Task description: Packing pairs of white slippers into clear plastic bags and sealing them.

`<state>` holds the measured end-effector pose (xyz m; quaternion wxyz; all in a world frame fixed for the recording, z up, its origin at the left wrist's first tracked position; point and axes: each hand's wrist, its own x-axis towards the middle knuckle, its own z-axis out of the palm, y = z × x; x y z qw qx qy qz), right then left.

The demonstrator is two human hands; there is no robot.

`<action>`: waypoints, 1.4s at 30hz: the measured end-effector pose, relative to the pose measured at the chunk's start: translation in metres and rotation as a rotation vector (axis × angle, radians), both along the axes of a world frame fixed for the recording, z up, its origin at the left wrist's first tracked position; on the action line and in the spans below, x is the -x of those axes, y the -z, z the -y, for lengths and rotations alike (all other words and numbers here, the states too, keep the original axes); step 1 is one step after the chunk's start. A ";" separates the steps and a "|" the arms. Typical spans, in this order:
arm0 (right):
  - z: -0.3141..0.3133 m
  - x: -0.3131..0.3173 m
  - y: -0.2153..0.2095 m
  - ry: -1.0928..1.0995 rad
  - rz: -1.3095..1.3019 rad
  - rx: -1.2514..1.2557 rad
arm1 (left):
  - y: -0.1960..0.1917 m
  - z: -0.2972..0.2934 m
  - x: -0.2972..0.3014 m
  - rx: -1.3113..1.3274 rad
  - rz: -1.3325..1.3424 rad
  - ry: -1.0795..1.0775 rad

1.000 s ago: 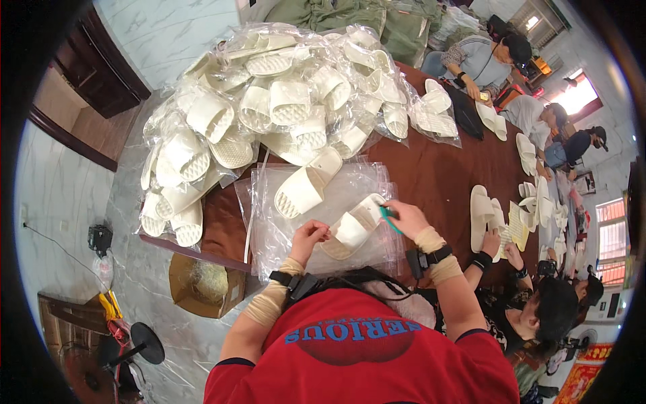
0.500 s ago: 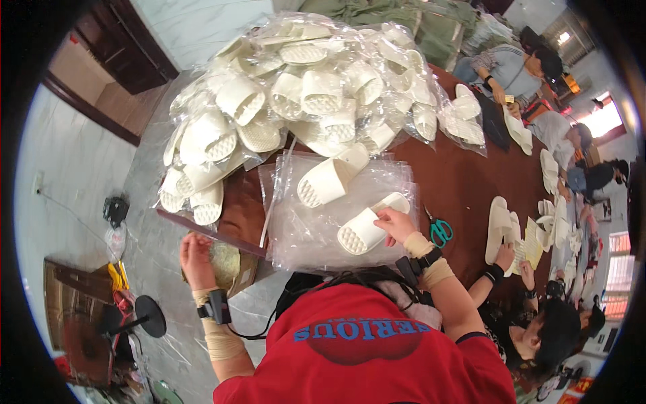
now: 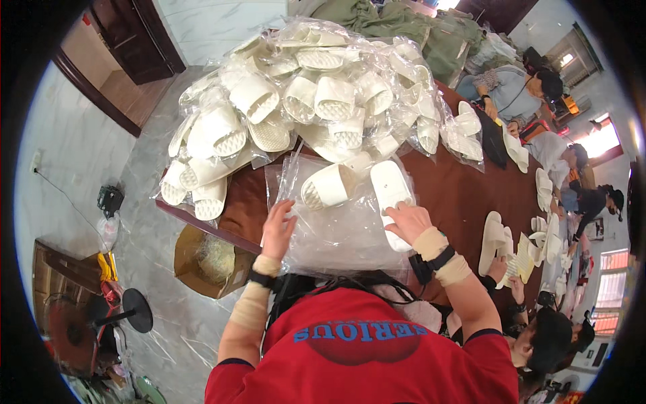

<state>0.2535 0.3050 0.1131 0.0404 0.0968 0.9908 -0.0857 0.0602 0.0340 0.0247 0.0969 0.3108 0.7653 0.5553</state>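
My right hand (image 3: 408, 223) grips a white slipper (image 3: 389, 185), whose flat sole faces up. It rests at the right side of a stack of clear plastic bags (image 3: 323, 236). A second white slipper (image 3: 328, 186) lies strap up on the bags, left of the first. At the stack's left edge is my left hand (image 3: 277, 230), fingers apart and slightly bent, with nothing seen in it. Beyond the bags rises a large heap of bagged white slippers (image 3: 334, 97).
An open cardboard box (image 3: 185, 262) with clear plastic inside stands on the floor left of the brown table (image 3: 464, 192). A fan (image 3: 124, 313) is at lower left. Along the right side, several people handle more slippers (image 3: 493, 239). Green cloth (image 3: 397, 27) is piled at the back.
My left hand has moved right, from above the box to the bags. My right hand has turned its slipper over, sole up. The teal-handled scissors no longer show.
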 end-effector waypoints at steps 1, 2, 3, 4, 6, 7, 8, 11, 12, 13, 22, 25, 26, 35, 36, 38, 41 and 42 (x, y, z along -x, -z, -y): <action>-0.007 0.000 0.001 0.005 0.000 -0.013 | 0.013 -0.017 0.000 0.004 0.022 0.026; -0.013 0.002 0.002 -0.034 0.031 -0.076 | 0.024 -0.033 0.000 0.042 0.061 -0.005; -0.018 0.003 0.001 -0.073 0.064 -0.135 | 0.036 -0.043 0.000 0.084 0.102 -0.036; -0.018 0.007 -0.008 -0.083 0.062 -0.140 | 0.052 -0.044 0.001 0.078 0.101 -0.046; -0.018 0.012 -0.027 -0.095 0.456 -0.104 | 0.076 -0.046 0.003 0.145 -0.256 -0.117; -0.016 0.012 -0.034 -0.094 0.458 -0.111 | 0.076 -0.048 0.002 0.138 -0.254 -0.119; -0.011 0.013 -0.038 -0.108 0.358 -0.090 | 0.076 -0.047 -0.001 0.135 -0.196 -0.103; -0.005 0.020 -0.041 -0.184 0.162 -0.112 | 0.081 -0.045 0.001 0.104 -0.075 -0.073; -0.009 0.024 -0.033 -0.247 0.063 -0.184 | 0.083 -0.043 0.003 0.077 -0.017 -0.050; -0.014 0.027 -0.021 -0.312 -0.035 -0.254 | 0.083 -0.044 0.004 0.075 -0.016 -0.053; -0.023 0.073 0.007 -0.541 0.173 -0.395 | 0.082 -0.042 0.002 0.075 -0.006 -0.069; -0.021 0.087 0.016 -0.619 0.090 -0.366 | 0.069 -0.041 0.000 0.007 0.009 -0.051; -0.020 0.083 0.029 -0.621 0.048 -0.340 | 0.063 -0.042 -0.001 0.016 0.038 -0.014; -0.036 0.031 0.004 -0.091 -0.151 0.051 | 0.040 -0.010 -0.004 0.215 -0.254 0.088; -0.045 0.015 -0.006 0.001 -0.195 0.098 | 0.034 -0.008 -0.010 0.344 -0.351 0.137; -0.070 -0.016 -0.018 0.172 -0.266 0.117 | 0.033 -0.005 -0.017 0.472 -0.458 0.194; -0.090 -0.047 -0.025 0.515 -0.333 -0.063 | 0.051 -0.001 -0.023 0.517 -0.491 0.222; -0.083 -0.051 -0.024 0.502 -0.424 -0.123 | 0.057 -0.002 -0.024 0.550 -0.485 0.199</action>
